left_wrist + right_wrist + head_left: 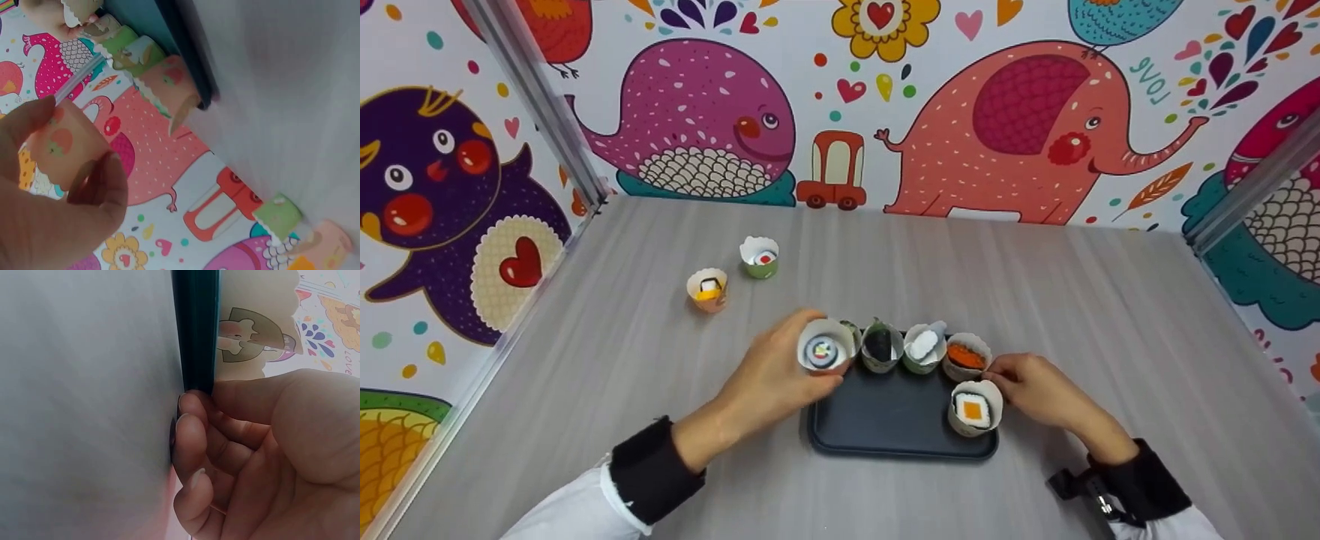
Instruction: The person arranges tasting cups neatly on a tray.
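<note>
My left hand [765, 379] grips a scallop-edged paper cup [70, 143] holding a toy sushi roll [820, 351], raised above the left end of a dark tray [885, 424]. The cup's side is peach with a strawberry print. My right hand [1046, 394] pinches the tray's rim [199, 337] near its right back corner, thumb against index finger. Along the tray's back stand cups with a black piece [877, 345], a white piece [924, 346] and orange roe [964, 356]. A cup with a square, orange-centred roll [973, 410] stands at the right. Behind my held cup, another is mostly hidden.
Two more cups stand on the grey table [660, 390] at the back left: a green one [760, 268] with a red-centred roll and a peach one [708, 296] with a white-and-yellow piece. Cartoon-printed walls [840, 97] border the table's back and sides.
</note>
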Motion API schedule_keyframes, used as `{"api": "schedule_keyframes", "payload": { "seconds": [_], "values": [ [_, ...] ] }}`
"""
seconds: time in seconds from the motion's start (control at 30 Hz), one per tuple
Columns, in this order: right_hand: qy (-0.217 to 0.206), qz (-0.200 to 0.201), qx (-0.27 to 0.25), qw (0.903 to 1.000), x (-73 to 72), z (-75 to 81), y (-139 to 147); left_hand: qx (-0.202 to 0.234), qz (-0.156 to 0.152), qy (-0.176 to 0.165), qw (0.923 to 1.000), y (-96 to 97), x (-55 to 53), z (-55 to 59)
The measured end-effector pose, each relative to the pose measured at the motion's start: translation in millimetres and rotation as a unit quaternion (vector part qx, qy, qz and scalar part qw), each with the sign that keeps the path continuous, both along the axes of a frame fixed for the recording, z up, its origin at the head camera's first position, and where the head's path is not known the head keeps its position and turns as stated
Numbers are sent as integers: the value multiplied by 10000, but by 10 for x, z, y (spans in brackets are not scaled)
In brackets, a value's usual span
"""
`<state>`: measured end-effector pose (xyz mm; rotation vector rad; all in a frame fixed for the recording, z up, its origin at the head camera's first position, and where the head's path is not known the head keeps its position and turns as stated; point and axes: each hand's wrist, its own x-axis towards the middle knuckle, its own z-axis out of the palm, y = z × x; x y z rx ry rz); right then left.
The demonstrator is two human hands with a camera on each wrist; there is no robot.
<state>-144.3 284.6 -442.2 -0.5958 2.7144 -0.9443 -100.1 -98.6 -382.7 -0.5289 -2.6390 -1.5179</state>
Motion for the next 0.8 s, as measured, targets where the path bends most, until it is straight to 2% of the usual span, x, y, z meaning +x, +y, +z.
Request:
{"api": "schedule_keyframes", "payload": {
  "seconds": [0.23, 0.53, 0.8],
  "values": [
    [47, -1, 62, 10000, -3, -11, 5, -257, -412, 76, 9988, 277, 2, -103],
    [111, -25, 113, 9999, -15, -7, 0, -686, -782, 138, 9945, 599, -32, -143],
    [106, -22, 54, 9999, -3, 1, 19, -1025, -1183, -253, 9873, 825, -42, -204]
  ]
}}
